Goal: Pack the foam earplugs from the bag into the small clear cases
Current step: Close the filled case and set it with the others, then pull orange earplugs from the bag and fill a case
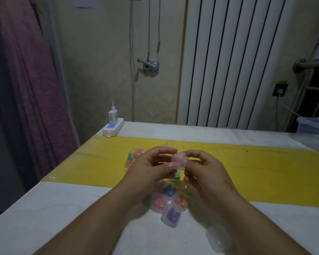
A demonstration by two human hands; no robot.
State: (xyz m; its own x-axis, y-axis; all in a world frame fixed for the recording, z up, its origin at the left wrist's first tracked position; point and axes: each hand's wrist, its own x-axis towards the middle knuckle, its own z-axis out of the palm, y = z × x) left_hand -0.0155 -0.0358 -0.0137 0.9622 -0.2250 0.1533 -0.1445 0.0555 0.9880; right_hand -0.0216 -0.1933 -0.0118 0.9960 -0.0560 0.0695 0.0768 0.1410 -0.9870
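Note:
Both hands meet above the yellow strip of the table. My left hand (151,168) and my right hand (204,170) pinch one small clear case (179,161) between them, with pink foam showing inside. Behind the left hand lies the clear bag of coloured earplugs (134,157). Below the hands sit several filled cases: a purple one (168,190), a pink one (158,204), an orange one (180,200) and another purple one (171,216). A green-filled case (177,176) peeks out under the held case.
An empty clear case (218,238) lies near my right forearm. A white power strip with a charger (113,127) sits at the table's far left corner. A plastic bin (313,126) stands at the far right edge. A radiator and a wall are behind.

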